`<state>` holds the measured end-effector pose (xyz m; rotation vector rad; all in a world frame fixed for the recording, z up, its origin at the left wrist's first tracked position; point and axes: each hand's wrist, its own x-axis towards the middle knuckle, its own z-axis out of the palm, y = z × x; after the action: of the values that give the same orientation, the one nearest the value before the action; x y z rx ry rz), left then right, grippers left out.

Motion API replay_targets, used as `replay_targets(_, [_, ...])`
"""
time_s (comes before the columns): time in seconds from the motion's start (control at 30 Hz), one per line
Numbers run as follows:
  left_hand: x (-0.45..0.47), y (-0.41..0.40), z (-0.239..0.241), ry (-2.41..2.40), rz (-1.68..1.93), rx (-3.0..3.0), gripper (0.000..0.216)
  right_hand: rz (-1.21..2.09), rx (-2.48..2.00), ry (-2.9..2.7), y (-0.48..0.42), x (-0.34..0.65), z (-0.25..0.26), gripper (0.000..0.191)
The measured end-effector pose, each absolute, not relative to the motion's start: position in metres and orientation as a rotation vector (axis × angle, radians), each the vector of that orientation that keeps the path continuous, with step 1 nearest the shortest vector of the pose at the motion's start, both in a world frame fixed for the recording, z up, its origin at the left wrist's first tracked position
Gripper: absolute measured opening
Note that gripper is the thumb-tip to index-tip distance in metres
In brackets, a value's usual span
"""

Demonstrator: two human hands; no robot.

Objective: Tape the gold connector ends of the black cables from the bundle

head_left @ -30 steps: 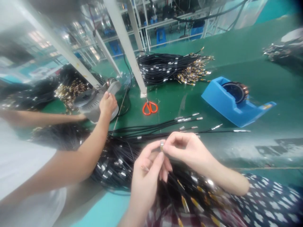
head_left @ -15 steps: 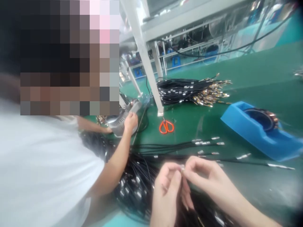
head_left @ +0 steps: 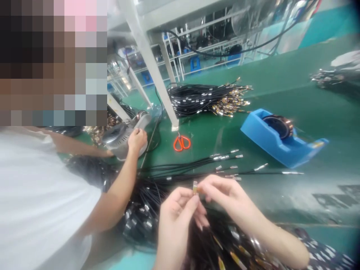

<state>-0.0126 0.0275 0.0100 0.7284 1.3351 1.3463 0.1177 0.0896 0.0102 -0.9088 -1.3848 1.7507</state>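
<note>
My left hand [head_left: 178,213] pinches a small metal cable connector [head_left: 195,187] between thumb and forefinger, its silver tip pointing up and a yellowish band below. Right beside it, my right hand [head_left: 227,193] has its thumb and forefinger closed at the connector's side; whatever lies between those fingertips is hidden. Below both hands, a bundle of black cables [head_left: 209,247] with silver and yellow ends is partly covered by them. More black cables [head_left: 197,165] with silver tips lie across the green table [head_left: 225,138] just beyond.
A co-worker's hand [head_left: 137,140] rests on a grey machine [head_left: 119,138] at left. Orange-handled scissors [head_left: 182,143] lie by a white post [head_left: 160,82]. A blue tape dispenser [head_left: 270,140] stands at right, and a large cable bundle [head_left: 208,99] lies behind.
My view has shifted right, so things appear further left. The connector now shows more clearly above my left fingertips, and my right fingertips have moved slightly to its side.
</note>
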Motion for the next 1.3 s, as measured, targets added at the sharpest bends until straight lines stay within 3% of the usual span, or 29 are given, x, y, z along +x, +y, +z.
replay_targets(0.23, [-0.011,0.029,0.012,1.344,1.358,0.719,0.016,1.733,-0.960,-1.290,0.092,0.120,0.003,0.045])
replay_targets(0.9, [-0.018,0.031,0.009,1.127,1.355,0.610,0.020,1.841,-0.739,-1.303,0.097,0.108,0.001,0.029])
replay_targets(1.07, [-0.024,0.034,0.011,1.030,1.244,0.549,0.030,1.716,-0.702,-1.477,0.102,0.103,-0.002,0.027])
replay_targets(1.3, [-0.019,0.034,0.002,1.157,1.411,0.602,0.036,1.402,-0.885,-1.687,0.092,0.104,0.003,0.025])
